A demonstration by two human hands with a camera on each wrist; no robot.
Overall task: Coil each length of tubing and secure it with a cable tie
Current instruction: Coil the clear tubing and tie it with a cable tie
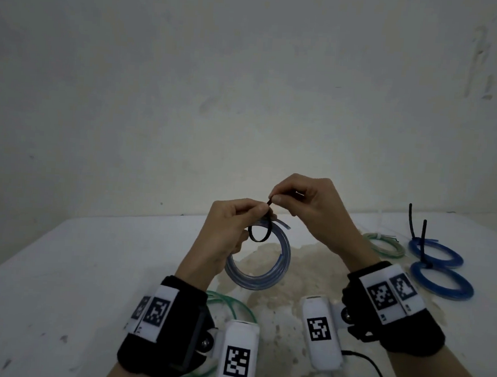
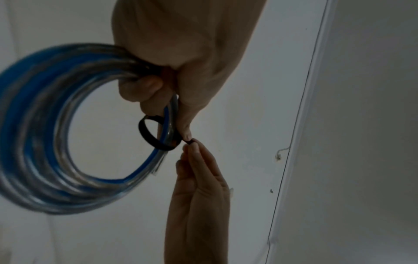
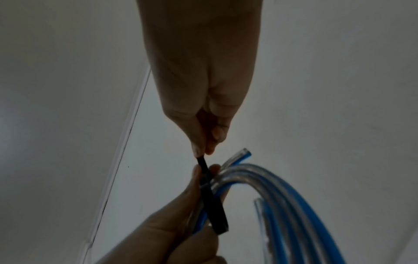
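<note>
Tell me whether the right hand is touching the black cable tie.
Touching. In the right wrist view, the right hand pinches the free end of the black cable tie between thumb and fingertip, no gap showing.

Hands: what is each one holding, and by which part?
The left hand grips the coil of tubing at its top, where the black cable tie loops round. The right hand pinches the tie's free end.
</note>
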